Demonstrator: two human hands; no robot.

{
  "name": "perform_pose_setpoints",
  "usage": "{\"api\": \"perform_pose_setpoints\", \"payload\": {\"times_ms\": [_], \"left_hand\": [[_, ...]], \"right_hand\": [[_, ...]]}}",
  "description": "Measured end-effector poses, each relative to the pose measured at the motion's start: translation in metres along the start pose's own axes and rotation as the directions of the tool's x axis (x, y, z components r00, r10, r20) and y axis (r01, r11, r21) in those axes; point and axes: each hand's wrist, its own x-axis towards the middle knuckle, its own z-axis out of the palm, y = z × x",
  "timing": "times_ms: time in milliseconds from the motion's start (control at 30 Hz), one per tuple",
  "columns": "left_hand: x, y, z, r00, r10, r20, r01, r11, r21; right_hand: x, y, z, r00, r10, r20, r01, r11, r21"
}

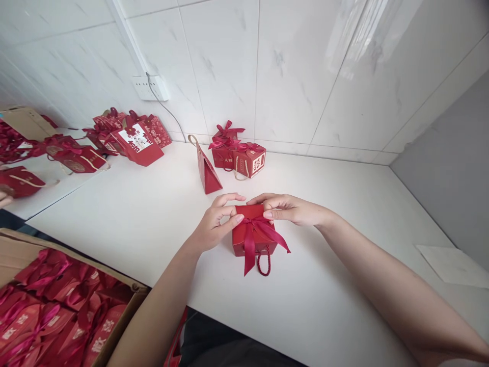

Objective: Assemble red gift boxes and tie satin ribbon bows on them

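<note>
A red gift box point(242, 248) stands on the white table in front of me, a dark-red ribbon bow point(250, 250) tied over its top. The two ribbon tails hang down its near side, beside a twisted red cord handle point(263, 267). At the box's upper left, my left hand point(218, 221) has its thumb and a bent finger closed at the bow, with the index finger stretched out above. My right hand point(286, 209) is closed at the upper right, thumb and fingers pinched on the bow's other side. The bow's loops are mostly hidden by the fingers.
Behind stand a tilted red triangular box point(209, 173) and several ribboned boxes point(248, 160). More red boxes point(137, 140) lie at the back left, near a co-worker's hand point(4, 196). A carton point(139, 295) full of red boxes sits front left. A white paper point(454, 265) lies right.
</note>
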Motion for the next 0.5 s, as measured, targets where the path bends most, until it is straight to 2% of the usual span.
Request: {"api": "perform_pose_setpoints", "payload": {"times_ms": [133,233,333,500], "left_hand": [[-0.0004,-0.0014,0.0002,0.999,0.03,-0.018,-0.029,0.999,0.032],[-0.0011,-0.0012,-0.0013,0.996,0.075,-0.044,-0.069,0.991,0.118],[-0.0015,0.0005,-0.0052,0.982,0.175,-0.065,-0.154,0.957,0.244],[-0.0013,0.0025,-0.0095,0.922,0.377,-0.085,-0.295,0.829,0.476]], "right_hand": [[0.0002,0.0034,-0.0009,1.0,-0.003,0.011,0.003,1.0,0.022],[0.0006,0.0041,-0.0011,1.0,0.007,0.021,-0.007,1.0,0.008],[0.0005,0.0013,-0.0012,0.999,0.017,0.037,-0.017,1.0,-0.023],[-0.0008,-0.0044,-0.0024,0.999,0.02,0.047,-0.019,0.999,-0.027]]}}
